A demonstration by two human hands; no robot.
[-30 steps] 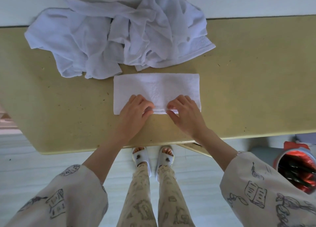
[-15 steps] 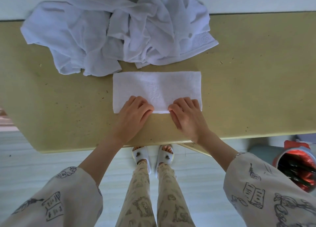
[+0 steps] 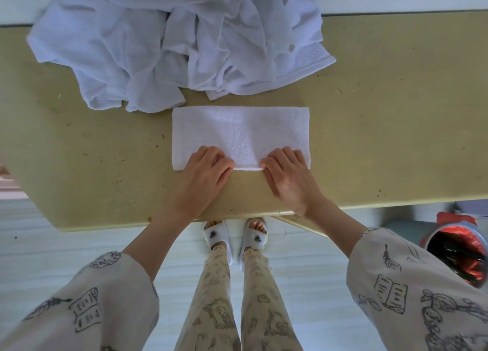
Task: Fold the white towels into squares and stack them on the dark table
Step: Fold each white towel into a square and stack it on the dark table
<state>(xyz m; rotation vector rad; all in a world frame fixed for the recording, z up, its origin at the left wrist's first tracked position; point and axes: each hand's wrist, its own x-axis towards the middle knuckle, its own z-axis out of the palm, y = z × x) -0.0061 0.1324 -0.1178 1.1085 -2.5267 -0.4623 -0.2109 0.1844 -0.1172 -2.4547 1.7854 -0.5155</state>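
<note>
While pinching near edge of soft, limp towel [image 3: 240,134], your left hand [image 3: 204,176] and right hand [image 3: 287,179] are curling round hem; take corners next.

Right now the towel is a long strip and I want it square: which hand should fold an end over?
Probably the right hand: it sits nearer its end of the white folded terry towel.

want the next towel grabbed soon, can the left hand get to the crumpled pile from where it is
Probably yes. The left hand rests on the folded towel, and the crumpled pile lies just beyond that towel on the same table, with nothing standing between.
</note>
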